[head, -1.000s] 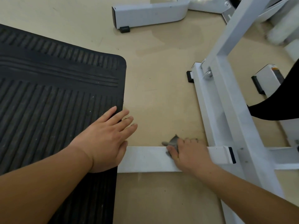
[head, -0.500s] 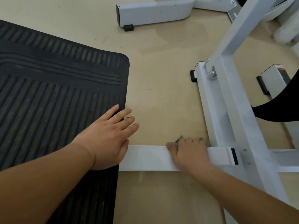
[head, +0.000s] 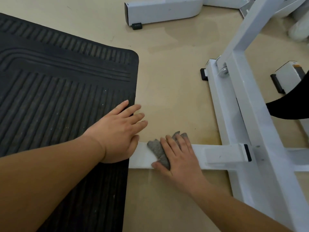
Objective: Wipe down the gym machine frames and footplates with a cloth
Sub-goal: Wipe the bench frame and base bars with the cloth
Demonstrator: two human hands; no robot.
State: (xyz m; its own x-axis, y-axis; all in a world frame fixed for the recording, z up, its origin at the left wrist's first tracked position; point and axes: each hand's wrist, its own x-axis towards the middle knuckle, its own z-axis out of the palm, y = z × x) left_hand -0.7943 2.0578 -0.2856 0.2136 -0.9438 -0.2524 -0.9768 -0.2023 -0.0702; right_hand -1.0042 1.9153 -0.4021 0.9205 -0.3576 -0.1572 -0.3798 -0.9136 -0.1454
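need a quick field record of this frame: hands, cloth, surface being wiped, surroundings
left hand: flat, palm down on the black rubber mat edge, fingertips past it over the floor
right hand: straight fingers pressing the grey cloth onto the frame bar
grey cloth: crumpled, partly under the right hand
frame bar: white, low, running from the mat to the white machine frame
floor: tan

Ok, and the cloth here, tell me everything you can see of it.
The cloth is small, grey, with a nubby knit or terry look. It lies crumpled across the top of the white frame bar, low by the floor, a little right of the black mat. The right hand presses flat on it and hides most of it; grey edges show beside the thumb and past the fingertips.
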